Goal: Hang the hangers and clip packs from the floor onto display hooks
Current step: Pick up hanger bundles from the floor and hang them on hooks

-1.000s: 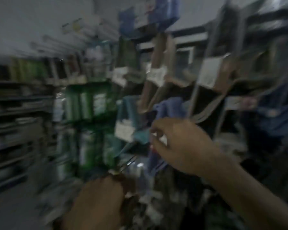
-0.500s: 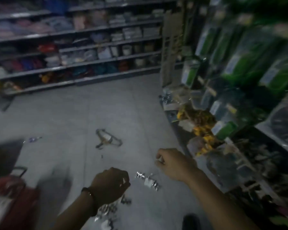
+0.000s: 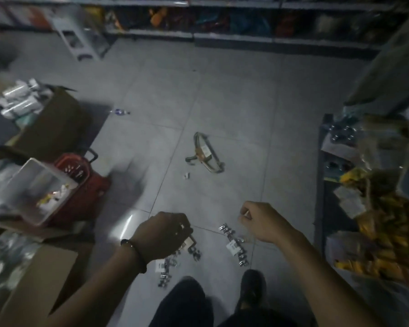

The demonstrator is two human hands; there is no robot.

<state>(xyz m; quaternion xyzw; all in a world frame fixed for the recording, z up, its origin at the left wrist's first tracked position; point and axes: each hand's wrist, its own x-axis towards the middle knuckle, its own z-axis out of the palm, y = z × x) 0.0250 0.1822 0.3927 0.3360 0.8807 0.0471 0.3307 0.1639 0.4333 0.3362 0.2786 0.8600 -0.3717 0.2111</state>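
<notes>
Tightly, left grip (image 3: pixel 162 234) around clip pack (image 3: pixel 167 267).

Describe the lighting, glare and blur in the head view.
Head view: dim throughout, the floor brightest mid-aisle; a glare patch on the tile beside the left hand, which grips a clip pack; red basket at left smeared by motion blur; the hanger bundle fairly sharp; far shelves soft and dark.

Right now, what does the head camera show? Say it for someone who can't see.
A person's left hand grips clip packs above a grey floor, the right hand curled beside it. One more pack and a hanger lie on the floor, with a red basket at the left.
</notes>
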